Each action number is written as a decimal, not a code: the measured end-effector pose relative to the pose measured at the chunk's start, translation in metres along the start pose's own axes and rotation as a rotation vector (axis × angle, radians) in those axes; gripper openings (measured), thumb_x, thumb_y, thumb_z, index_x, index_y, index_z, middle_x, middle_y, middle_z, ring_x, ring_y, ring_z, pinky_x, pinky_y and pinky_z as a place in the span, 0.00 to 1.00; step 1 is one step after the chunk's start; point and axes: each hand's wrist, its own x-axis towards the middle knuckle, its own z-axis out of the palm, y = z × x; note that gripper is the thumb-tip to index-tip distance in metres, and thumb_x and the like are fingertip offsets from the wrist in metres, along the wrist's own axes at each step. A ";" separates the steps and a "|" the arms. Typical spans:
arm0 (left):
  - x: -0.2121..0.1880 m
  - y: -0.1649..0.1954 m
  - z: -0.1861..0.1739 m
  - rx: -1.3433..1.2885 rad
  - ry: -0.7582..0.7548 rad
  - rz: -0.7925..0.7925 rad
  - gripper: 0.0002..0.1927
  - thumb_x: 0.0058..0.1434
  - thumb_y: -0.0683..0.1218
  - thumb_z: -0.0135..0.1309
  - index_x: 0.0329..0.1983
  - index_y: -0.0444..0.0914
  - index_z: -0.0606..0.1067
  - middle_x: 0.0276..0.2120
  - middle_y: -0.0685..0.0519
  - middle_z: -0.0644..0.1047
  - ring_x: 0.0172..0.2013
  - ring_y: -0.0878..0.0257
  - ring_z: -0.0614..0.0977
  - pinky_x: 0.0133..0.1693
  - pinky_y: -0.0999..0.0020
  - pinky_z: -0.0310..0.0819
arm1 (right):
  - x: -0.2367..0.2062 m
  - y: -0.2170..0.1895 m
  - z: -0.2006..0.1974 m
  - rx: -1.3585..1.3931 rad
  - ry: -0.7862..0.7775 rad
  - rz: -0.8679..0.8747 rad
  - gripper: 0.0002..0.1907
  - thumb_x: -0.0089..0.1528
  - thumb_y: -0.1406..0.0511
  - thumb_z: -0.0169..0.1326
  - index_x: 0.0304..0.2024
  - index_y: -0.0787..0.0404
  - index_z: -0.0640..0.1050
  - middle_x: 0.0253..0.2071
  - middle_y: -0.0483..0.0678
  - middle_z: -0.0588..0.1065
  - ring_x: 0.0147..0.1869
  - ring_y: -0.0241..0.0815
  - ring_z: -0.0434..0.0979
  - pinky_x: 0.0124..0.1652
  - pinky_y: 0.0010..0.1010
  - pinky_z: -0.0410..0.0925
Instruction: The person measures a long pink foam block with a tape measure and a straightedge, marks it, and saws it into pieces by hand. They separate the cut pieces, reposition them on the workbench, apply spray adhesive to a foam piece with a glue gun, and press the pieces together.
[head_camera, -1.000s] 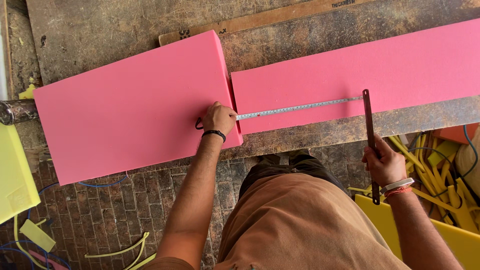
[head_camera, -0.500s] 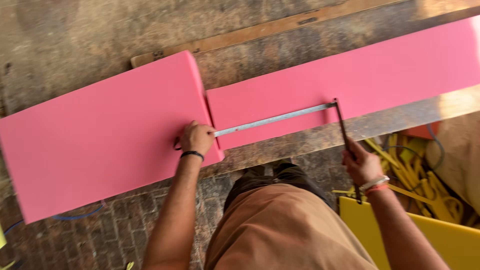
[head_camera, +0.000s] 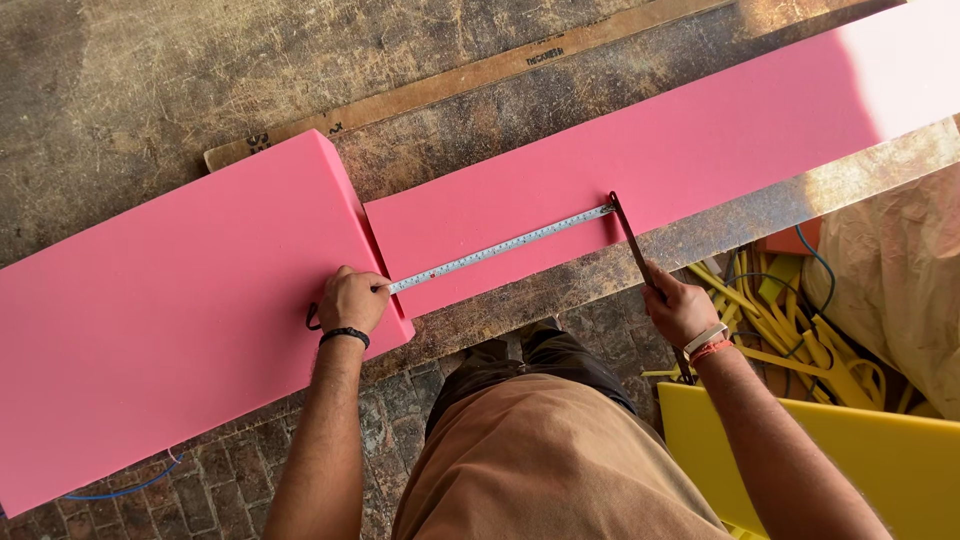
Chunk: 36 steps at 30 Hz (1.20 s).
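Two pink foam slabs lie on a worn table: a thick one (head_camera: 170, 310) at the left and a thinner long strip (head_camera: 650, 165) running to the right. My left hand (head_camera: 352, 300) rests on the thick slab's corner, gripped on a tape measure case. The metal tape (head_camera: 500, 248) stretches right across the thin strip. My right hand (head_camera: 680, 305) holds a thin dark rod-like tool (head_camera: 630, 235) whose tip meets the tape's end on the strip.
A long wooden straightedge (head_camera: 480, 75) lies on the table (head_camera: 150, 90) behind the foam. Yellow foam offcuts (head_camera: 780, 320) and a yellow slab (head_camera: 860, 450) sit at the lower right beside a beige sack (head_camera: 900, 270). Brick floor (head_camera: 200, 490) shows below.
The view has shifted and moved closer. My hands stay in the same pose, tape stretched between them; the tool tip remains at the tape's end.
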 end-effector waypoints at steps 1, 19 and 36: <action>-0.001 0.000 -0.001 0.004 0.010 0.006 0.05 0.61 0.52 0.62 0.36 0.53 0.86 0.43 0.55 0.76 0.49 0.57 0.77 0.48 0.58 0.78 | -0.001 0.002 0.000 -0.062 0.000 0.000 0.24 0.65 0.60 0.54 0.65 0.47 0.75 0.27 0.51 0.80 0.31 0.49 0.83 0.35 0.41 0.74; 0.026 -0.079 -0.016 -0.299 0.363 0.131 0.08 0.58 0.49 0.64 0.39 0.43 0.85 0.35 0.47 0.80 0.41 0.52 0.81 0.45 0.58 0.78 | 0.101 -0.030 -0.061 0.004 0.258 -0.070 0.12 0.63 0.61 0.58 0.49 0.53 0.81 0.38 0.48 0.80 0.38 0.46 0.83 0.37 0.39 0.74; 0.043 -0.007 -0.005 0.031 0.767 -0.211 0.30 0.58 0.50 0.63 0.64 0.39 0.73 0.59 0.41 0.74 0.61 0.44 0.72 0.63 0.45 0.66 | 0.456 -0.134 -0.093 -0.923 -0.249 -0.347 0.32 0.58 0.33 0.53 0.59 0.32 0.79 0.57 0.39 0.75 0.47 0.42 0.82 0.39 0.32 0.75</action>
